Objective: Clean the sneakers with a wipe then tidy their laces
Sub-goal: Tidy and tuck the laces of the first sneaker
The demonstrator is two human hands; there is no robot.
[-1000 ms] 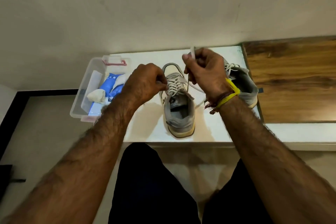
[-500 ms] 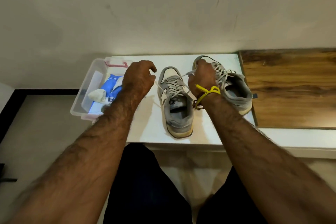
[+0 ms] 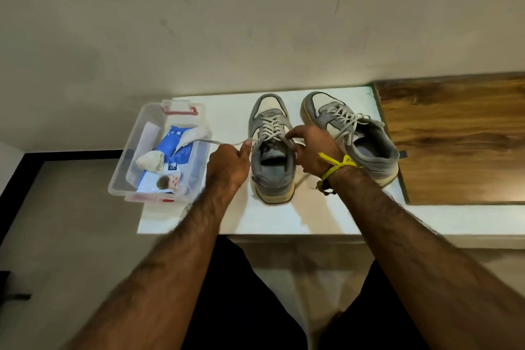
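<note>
Two grey and cream sneakers stand toes-to-the-wall on a white table (image 3: 284,219). The left sneaker (image 3: 272,150) sits between my hands. My left hand (image 3: 228,165) is closed beside its left side, pinching one white lace end (image 3: 216,141) that trails left over the bin. My right hand (image 3: 311,150), with a yellow thread at the wrist, grips the other lace end at the sneaker's tongue. The right sneaker (image 3: 352,133) stands just beyond my right hand, its laces loose across the top.
A clear plastic bin (image 3: 133,156) with red latches overhangs the table's left edge; it holds a blue wipes pack (image 3: 176,150) and crumpled wipes (image 3: 152,160). A wooden surface (image 3: 454,139) adjoins the table on the right. A wall rises directly behind.
My right hand came down from holding the lace high to the left sneaker's tongue. My left hand slid back beside the shoe, drawing the lace out to the left.
</note>
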